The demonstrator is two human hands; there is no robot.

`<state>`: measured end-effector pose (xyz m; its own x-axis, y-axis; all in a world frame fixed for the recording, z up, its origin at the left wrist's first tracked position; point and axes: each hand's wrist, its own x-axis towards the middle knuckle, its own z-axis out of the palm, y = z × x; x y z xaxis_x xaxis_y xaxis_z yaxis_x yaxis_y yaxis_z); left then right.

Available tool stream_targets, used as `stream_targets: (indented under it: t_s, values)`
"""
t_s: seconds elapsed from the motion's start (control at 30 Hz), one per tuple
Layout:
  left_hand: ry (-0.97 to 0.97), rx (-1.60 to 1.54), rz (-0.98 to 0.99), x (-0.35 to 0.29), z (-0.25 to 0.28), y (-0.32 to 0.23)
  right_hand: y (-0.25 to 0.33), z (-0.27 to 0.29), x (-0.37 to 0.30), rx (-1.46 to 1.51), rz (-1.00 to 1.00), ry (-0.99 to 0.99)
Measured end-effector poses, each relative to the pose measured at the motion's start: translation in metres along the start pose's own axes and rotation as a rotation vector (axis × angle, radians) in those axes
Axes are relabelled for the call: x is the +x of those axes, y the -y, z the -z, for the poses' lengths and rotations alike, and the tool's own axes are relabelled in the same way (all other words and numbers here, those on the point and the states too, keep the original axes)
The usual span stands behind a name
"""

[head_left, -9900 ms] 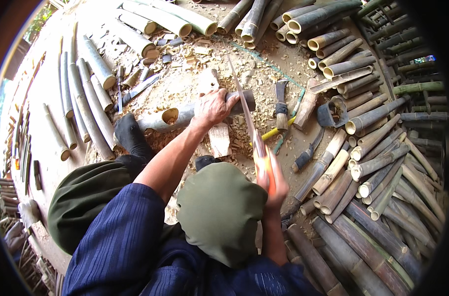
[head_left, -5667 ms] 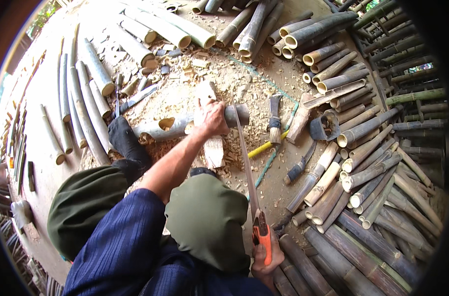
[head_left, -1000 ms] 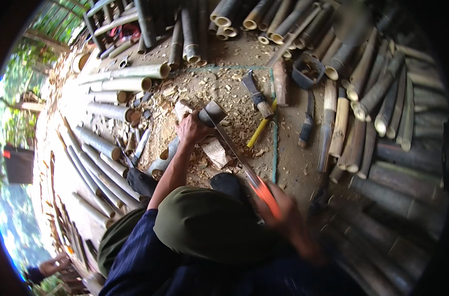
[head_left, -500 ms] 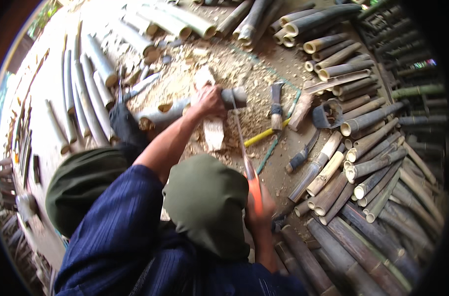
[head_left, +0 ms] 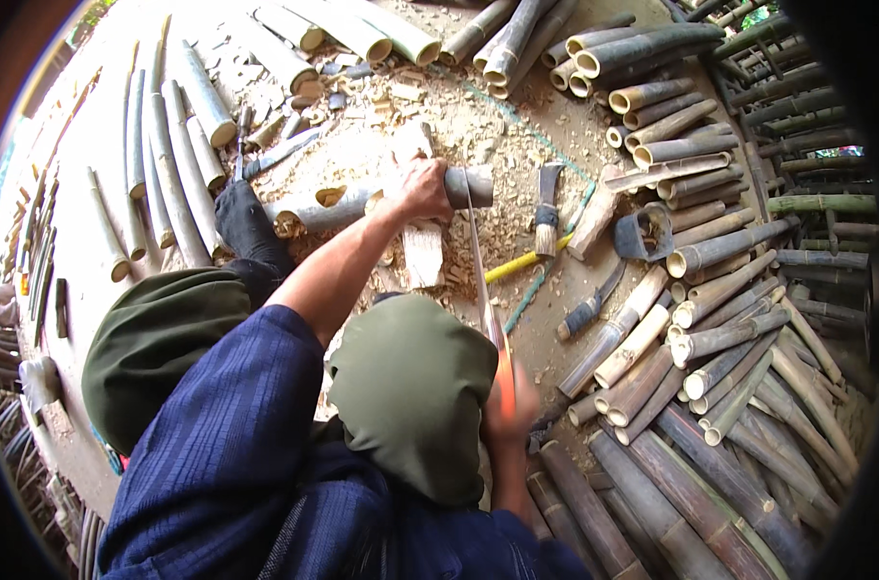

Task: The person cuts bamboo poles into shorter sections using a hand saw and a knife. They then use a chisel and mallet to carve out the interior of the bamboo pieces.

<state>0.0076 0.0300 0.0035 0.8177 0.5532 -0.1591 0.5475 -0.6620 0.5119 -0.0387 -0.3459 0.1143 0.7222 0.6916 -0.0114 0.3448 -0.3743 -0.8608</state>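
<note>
My left hand (head_left: 423,189) is closed over a grey bamboo tube (head_left: 314,215), pressing it down near its right end. The tube lies crosswise on a pale wooden block (head_left: 423,253), with rounded openings cut in its upper side. In my right hand (head_left: 513,411), blurred by motion, is the orange handle of a handsaw (head_left: 480,261). Its narrow blade runs away from me and crosses the tube just right of my left hand. How deep the blade sits in the bamboo cannot be made out. My knees in green trousers flank the work.
A hatchet (head_left: 547,208), a yellow stick (head_left: 517,265) and a curved knife (head_left: 592,302) lie to the right. Bamboo pieces (head_left: 710,256) are stacked beyond them. More poles (head_left: 178,174) lie left, near a dark-socked foot (head_left: 241,217). Wood chips (head_left: 362,126) cover the ground.
The whole view has shifted slightly. My right hand is still on the saw and smeared by motion; my left hand keeps its place on the tube.
</note>
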Motion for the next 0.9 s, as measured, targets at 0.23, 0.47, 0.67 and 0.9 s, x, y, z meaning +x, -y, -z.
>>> stream_targets:
  t_s: [0.23, 0.47, 0.67, 0.9]
  values:
    - [-0.002, 0.023, -0.01, 0.011, -0.019, 0.01, 0.002, -0.019, 0.058, 0.107, -0.053, -0.047]
    - [0.041, -0.036, -0.026, 0.007, -0.002, 0.009, 0.003, -0.01, 0.007, 0.12, -0.049, -0.05]
    - [0.051, -0.068, 0.02, 0.009, -0.009, -0.004, 0.003, 0.007, 0.002, 0.12, -0.081, -0.104]
    - [0.03, -0.089, 0.005, 0.0, -0.018, 0.008, 0.005, -0.042, 0.084, 0.144, -0.056, -0.065]
